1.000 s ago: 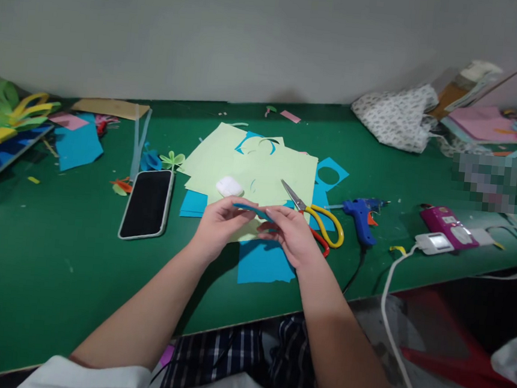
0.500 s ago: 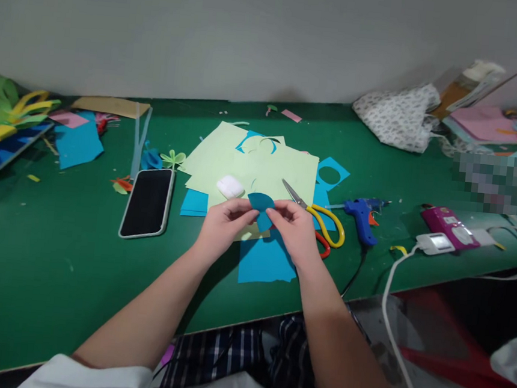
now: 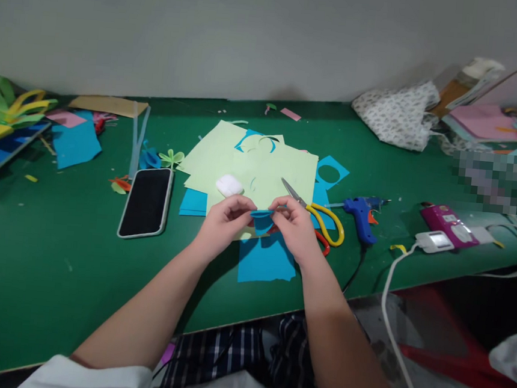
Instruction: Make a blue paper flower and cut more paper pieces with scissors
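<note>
Between my two hands a small piece of blue paper (image 3: 262, 223) is bent over, with a fold along its top edge. My left hand (image 3: 229, 220) pinches its left side between thumb and fingers. On the right side my right hand (image 3: 293, 222) pinches it the same way. Beneath them lie light green sheets (image 3: 252, 157) and a larger blue sheet (image 3: 266, 261). Scissors (image 3: 324, 221) with yellow and red handles rest just right of my right hand. A white, rounded lump (image 3: 229, 185) sits on the green sheets near my left fingers.
A phone (image 3: 145, 202) lies to the left, beside small paper flowers (image 3: 171, 158). Right of the scissors is a blue glue gun (image 3: 361, 215) with its cord. Farther right are a magenta box (image 3: 449, 225) and a white cable (image 3: 388, 290). A patterned cloth bag (image 3: 396, 115) stands at the back.
The blue paper piece, showing a rounded upper part before, is now folded over, with its top edge flattened. Both hands keep their pinch in nearly the same place.
</note>
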`<control>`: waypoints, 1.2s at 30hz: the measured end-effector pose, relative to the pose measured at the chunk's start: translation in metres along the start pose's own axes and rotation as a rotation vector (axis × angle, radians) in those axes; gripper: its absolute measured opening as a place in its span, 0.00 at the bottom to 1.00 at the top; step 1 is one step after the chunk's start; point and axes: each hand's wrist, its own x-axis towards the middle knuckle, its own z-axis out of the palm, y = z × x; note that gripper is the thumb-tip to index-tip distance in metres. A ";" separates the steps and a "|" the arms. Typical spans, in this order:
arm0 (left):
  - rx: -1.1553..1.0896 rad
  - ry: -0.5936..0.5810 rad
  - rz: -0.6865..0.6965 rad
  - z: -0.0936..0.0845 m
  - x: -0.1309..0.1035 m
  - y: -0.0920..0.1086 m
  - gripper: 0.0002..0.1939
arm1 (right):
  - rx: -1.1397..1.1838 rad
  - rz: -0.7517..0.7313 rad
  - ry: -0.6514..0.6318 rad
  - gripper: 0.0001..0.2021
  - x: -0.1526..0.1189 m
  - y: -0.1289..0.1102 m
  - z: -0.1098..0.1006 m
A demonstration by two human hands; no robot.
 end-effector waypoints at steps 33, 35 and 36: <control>0.384 0.147 0.162 0.001 -0.003 0.002 0.05 | -0.278 -0.165 0.106 0.06 -0.003 -0.003 0.003; 0.366 0.150 0.147 0.002 -0.004 0.002 0.08 | -0.248 -0.172 0.117 0.05 -0.003 -0.003 0.003; 0.342 0.148 0.138 0.002 -0.005 0.002 0.10 | -0.226 -0.174 0.127 0.05 -0.003 -0.004 0.002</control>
